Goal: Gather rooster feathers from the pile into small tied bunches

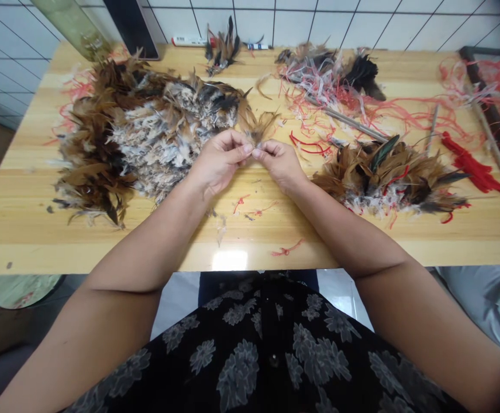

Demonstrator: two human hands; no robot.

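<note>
My left hand [218, 162] and my right hand [279, 162] meet over the middle of the wooden table [26, 229]. Both pinch a small tuft of brown feathers [261, 129] that fans up and to the right from the fingertips. A big heap of brown, black and white feathers [147, 129] lies just left of my left hand. A smaller pile of feathers [390, 175] tangled with red string lies right of my right wrist.
Red and pink string scraps [331, 86] litter the far right of the table, with thin sticks [348, 121] among them. A red tassel bundle [473, 166] lies at right. A marker pen [190, 41] and a small feather bunch [223, 51] rest at the back edge.
</note>
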